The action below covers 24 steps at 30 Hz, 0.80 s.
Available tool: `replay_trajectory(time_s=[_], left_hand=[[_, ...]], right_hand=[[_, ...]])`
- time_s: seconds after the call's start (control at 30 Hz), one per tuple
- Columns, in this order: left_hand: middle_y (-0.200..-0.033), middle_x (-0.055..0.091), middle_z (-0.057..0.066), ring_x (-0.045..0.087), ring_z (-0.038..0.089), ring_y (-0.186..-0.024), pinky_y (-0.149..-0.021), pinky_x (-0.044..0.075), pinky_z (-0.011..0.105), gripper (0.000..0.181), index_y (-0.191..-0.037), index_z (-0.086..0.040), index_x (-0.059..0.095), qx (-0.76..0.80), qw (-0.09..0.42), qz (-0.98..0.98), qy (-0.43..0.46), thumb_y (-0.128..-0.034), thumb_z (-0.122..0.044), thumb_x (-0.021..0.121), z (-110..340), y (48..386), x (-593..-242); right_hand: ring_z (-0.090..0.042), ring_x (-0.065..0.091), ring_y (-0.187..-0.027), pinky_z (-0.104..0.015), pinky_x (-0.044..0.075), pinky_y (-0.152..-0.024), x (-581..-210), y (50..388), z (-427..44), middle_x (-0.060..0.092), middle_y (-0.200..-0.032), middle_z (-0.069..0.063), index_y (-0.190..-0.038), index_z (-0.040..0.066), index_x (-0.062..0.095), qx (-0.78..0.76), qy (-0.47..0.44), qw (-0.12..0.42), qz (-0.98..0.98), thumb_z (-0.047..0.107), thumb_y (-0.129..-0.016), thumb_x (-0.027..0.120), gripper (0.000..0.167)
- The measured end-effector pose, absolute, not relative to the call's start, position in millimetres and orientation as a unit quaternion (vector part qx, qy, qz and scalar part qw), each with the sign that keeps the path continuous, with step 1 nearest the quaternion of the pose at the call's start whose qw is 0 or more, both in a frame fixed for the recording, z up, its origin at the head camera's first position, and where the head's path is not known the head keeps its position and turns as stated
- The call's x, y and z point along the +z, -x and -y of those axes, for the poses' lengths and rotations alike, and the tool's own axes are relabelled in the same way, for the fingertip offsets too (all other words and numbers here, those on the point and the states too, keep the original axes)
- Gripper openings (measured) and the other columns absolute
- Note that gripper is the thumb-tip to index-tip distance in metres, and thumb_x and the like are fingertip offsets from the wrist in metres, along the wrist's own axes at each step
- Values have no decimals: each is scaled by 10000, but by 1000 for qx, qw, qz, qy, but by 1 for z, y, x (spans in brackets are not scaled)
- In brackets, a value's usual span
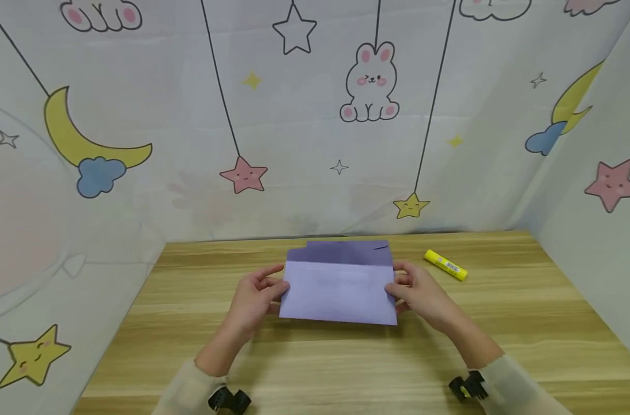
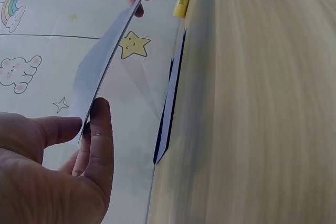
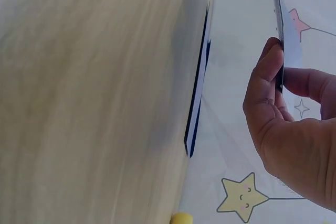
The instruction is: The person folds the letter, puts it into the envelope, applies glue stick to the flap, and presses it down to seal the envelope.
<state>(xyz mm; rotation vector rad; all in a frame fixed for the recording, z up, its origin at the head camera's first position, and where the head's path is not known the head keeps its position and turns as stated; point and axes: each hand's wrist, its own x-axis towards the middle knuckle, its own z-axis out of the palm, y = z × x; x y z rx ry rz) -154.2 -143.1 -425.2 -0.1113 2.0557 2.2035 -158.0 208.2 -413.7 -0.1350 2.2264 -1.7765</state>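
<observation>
A flat, light purple rectangle of paper is held up above the table, tilted towards me. My left hand pinches its left edge between thumb and fingers, and my right hand pinches the right edge the same way. Seen nearly edge-on in the left wrist view, the paper is thin. Behind it, a darker purple folded paper piece lies on the table, partly hidden. In the right wrist view this folded piece shows a pale strip between dark edges, apart from the held paper.
A yellow glue stick lies on the wood-grain table, right of the papers and beyond my right hand. A white cloth backdrop with printed stars, moons and rabbits rises behind the table's back edge. Small black cameras are strapped at both wrists.
</observation>
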Motion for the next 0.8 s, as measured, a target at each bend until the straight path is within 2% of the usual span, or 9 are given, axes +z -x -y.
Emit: replay_trajectory(time_s=[0.13, 0.33, 0.57, 0.8], left_hand=[[-940, 719, 139, 733, 247, -674, -610, 635, 408, 431, -1387, 38, 642, 684, 64, -727, 24, -964, 45, 724, 142, 151, -430], [-901, 678, 141, 703, 249, -631, -577, 631, 455, 314, -1253, 58, 680, 624, 58, -779, 8, -948, 39, 750, 139, 148, -434], [-834, 676, 116, 688, 235, -594, -545, 611, 405, 271, -1203, 78, 671, 565, 80, -821, -23, -946, 42, 751, 137, 144, -435], [-784, 701, 53, 669, 199, -584, -526, 549, 326, 261, -1170, 44, 685, 499, 108, -859, -36, -930, 7, 782, 135, 143, -441]], right_hand=[[-245, 656, -864, -415, 621, -707, -418, 156, -212, 682, -1046, -148, -1450, -40, 405, -601, 30, 146, -785, 67, -1039, 675, 503], [-240, 626, -801, -394, 607, -649, -425, 153, -215, 616, -1020, -133, -1343, -9, 477, -570, 15, 125, -812, 70, -1005, 731, 430], [-224, 641, -748, -387, 606, -581, -432, 149, -218, 596, -1010, -140, -1260, -38, 525, -519, 30, 106, -847, 36, -972, 751, 373], [-213, 636, -626, -396, 618, -564, -433, 145, -218, 591, -971, -128, -1208, -62, 555, -472, 25, 126, -872, 20, -936, 774, 358]])
